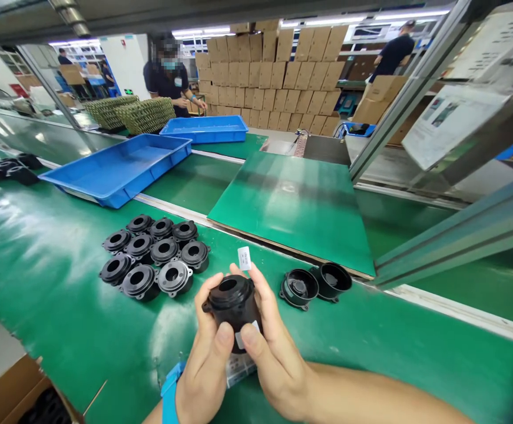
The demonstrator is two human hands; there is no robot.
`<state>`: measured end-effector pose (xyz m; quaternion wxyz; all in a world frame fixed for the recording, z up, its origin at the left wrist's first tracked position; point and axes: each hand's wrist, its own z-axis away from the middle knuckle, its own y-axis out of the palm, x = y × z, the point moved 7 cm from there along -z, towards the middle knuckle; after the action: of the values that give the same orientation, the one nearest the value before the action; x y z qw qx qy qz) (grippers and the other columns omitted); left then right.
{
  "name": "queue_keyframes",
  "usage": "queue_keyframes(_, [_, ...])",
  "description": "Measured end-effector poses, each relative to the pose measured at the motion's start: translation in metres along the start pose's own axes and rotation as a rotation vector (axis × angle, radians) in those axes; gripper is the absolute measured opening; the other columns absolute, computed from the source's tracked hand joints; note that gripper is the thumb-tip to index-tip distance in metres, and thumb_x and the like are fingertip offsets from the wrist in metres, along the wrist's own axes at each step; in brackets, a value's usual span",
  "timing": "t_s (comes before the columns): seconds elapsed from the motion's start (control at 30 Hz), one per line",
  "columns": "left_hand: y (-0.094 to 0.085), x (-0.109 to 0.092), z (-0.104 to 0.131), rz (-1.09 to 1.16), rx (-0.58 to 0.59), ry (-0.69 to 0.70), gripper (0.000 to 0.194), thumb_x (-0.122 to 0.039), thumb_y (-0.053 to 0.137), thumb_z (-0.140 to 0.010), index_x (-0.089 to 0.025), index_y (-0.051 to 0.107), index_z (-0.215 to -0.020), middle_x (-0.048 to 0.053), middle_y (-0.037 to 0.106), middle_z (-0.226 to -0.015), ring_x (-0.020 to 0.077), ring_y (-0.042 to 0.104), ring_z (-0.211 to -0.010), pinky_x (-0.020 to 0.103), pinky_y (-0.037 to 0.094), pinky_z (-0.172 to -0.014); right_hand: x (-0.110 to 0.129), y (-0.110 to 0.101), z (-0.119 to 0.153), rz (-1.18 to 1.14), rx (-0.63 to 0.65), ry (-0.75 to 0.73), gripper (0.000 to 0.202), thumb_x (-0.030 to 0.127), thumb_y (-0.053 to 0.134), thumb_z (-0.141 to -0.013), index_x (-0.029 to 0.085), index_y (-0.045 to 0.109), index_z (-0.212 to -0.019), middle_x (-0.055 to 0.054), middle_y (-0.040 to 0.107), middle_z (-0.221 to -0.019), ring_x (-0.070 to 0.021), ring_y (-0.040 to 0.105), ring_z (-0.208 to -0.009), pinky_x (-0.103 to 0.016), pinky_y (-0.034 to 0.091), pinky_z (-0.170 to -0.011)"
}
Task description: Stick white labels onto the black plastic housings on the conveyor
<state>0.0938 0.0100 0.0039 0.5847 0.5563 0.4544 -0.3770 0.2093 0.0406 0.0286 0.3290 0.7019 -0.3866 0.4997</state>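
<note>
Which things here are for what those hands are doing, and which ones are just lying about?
Seem part of the job:
black housing, held by the left hand and right hand
white label by the thumbs
another label at a fingertip
similar housings grouped on the bench

Probably just lying about:
blue trays
green board
stacked boxes

The left hand (203,374) and right hand (280,368) cup toward each other, thumbs (224,338) side by side. The right forearm (362,388) slants rightward.
</note>
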Motion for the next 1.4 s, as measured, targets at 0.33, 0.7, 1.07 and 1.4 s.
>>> queue_keyframes(0.33, [0.004,0.007,-0.002,0.229,-0.068,-0.071,0.076,-0.063,0.055,-0.104,-0.040,0.020,-0.168,0.011,0.056,-0.160,0.0313,0.062,-0.139,0.049,0.047,-0.119,-0.006,-0.009,-0.008,-0.139,-0.096,0.014,0.090,0.059,0.075,-0.100,0.042,0.018,-0.168,-0.013,0.046,-0.168,-0.0361,0.049,-0.153,-0.060,0.050,-0.121])
queue_keyframes(0.7, [-0.056,-0.072,-0.025,-1.231,-0.483,0.347,0.058,-0.052,0.086,-0.084,-0.020,0.069,-0.129,0.020,0.058,-0.136,0.0426,0.057,-0.123,0.059,0.046,-0.105,0.026,-0.058,-0.050,0.697,-0.043,-0.179,0.089,0.037,0.068,-0.102,0.033,0.011,-0.170,-0.014,0.068,-0.133,-0.0342,0.072,-0.118,-0.053,0.063,-0.095])
queue_keyframes(1.07, [-0.069,-0.079,-0.025,-1.273,-0.579,0.406,0.037,-0.044,0.056,-0.104,-0.023,0.080,-0.085,0.016,0.057,-0.123,0.0389,0.050,-0.119,0.062,0.037,-0.110,0.029,-0.062,-0.056,1.336,0.103,-0.291,0.083,0.038,0.069,-0.103,0.022,0.020,-0.168,-0.020,0.072,-0.135,-0.0421,0.068,-0.123,-0.059,0.052,-0.098])
queue_keyframes(1.4, [-0.063,-0.044,-0.032,-0.412,-0.534,-0.002,0.077,-0.085,0.041,-0.096,-0.020,0.066,-0.062,0.008,0.070,-0.093,0.0221,0.063,-0.086,0.032,0.052,-0.078,0.008,-0.022,-0.036,0.451,0.369,0.163,0.119,0.039,0.100,-0.077,0.039,0.024,-0.168,-0.012,0.054,-0.163,-0.0391,0.048,-0.151,-0.067,0.038,-0.121])
